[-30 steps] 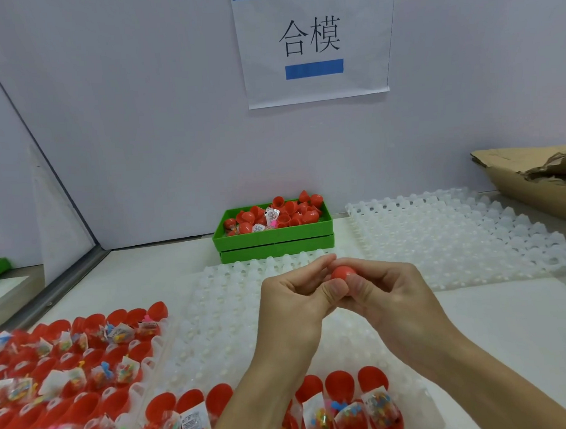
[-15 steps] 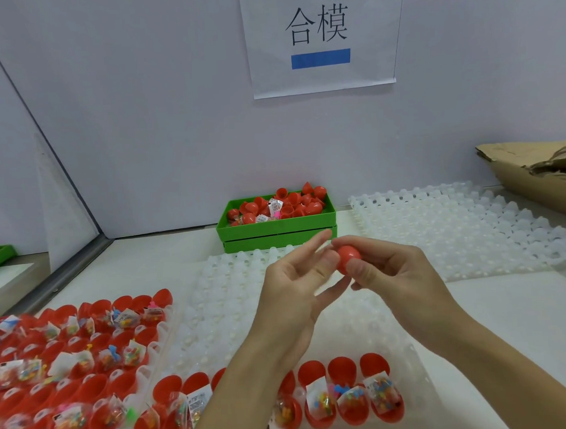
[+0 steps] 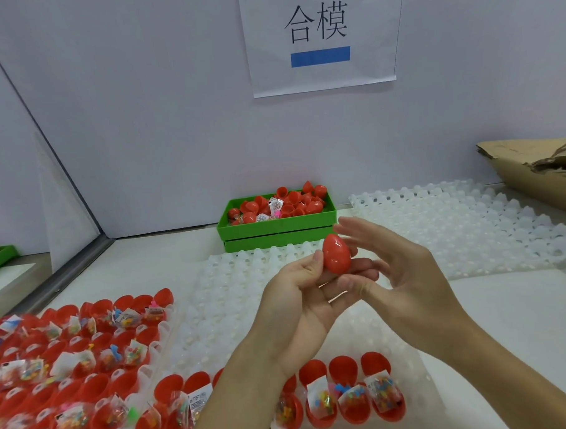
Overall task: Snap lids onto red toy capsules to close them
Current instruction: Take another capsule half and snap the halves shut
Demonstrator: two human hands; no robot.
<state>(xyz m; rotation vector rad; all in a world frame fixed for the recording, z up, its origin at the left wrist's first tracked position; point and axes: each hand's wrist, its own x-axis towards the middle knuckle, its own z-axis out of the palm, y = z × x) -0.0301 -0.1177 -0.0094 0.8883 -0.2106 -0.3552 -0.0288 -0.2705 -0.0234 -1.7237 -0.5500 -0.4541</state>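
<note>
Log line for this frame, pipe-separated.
left hand grips closed red capsule | right hand open beside it | open capsules in tray

Left hand (image 3: pixel 298 298) raised palm up, thumb and curled fingers pinching a closed glossy red egg-shaped plastic capsule (image 3: pixel 337 254), right hand (image 3: pixel 404 274) just beside it, fingers straight and spread, both forearms bare

The cardboard box (image 3: pixel 546 173) runs off the right edge, and the left tray of open capsules (image 3: pixel 71 369) blurs toward the corner.
</note>
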